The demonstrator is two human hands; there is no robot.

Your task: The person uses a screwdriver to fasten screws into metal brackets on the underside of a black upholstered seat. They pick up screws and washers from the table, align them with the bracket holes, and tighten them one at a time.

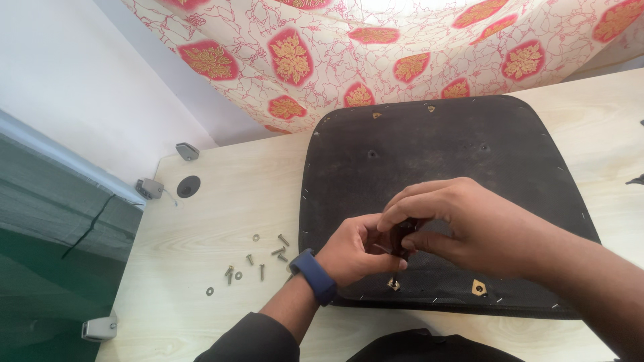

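Both hands meet over the near edge of the black seat panel [443,154], working a small dark handle.

Your right hand [463,224] arches over from the right, knuckles up, fingers curled and pinching the dark handle [402,236]. Your left hand [352,251], blue wristband [312,275] on the wrist, comes in from the near-left, fingers bent against the same handle; exact grip hidden by the right hand. The panel lies flat on the table [228,194], toward its far-right part. Loose screws and washers [258,261] are scattered just left of the panel, near the left wrist.
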